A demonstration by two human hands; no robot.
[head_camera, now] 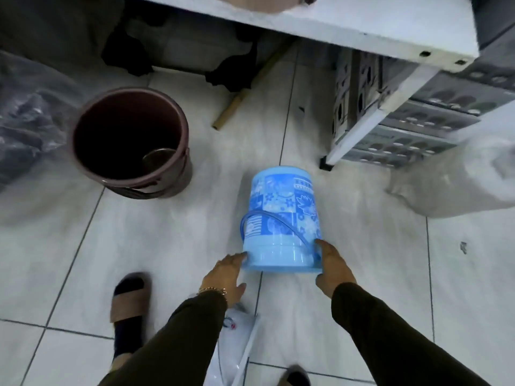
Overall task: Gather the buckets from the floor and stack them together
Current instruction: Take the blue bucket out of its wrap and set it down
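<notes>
A light blue patterned bucket [281, 218] stands upside down on the tiled floor, its handle lying against its side. My left hand [225, 277] touches the rim on the left with spread fingers. My right hand [333, 267] presses the rim on the right, near the handle mount. A dark brown bucket [131, 140] stands upright and open to the left, farther away, with something round at its bottom.
A white table [334, 26] stands over the far floor, with grey perforated crates [412, 118] under it at right. Plastic-wrapped goods [25, 118] lie at left, a white sack [457, 176] at right, a wooden stick [237, 101] beyond. My sandalled foot [129, 310] is at bottom left.
</notes>
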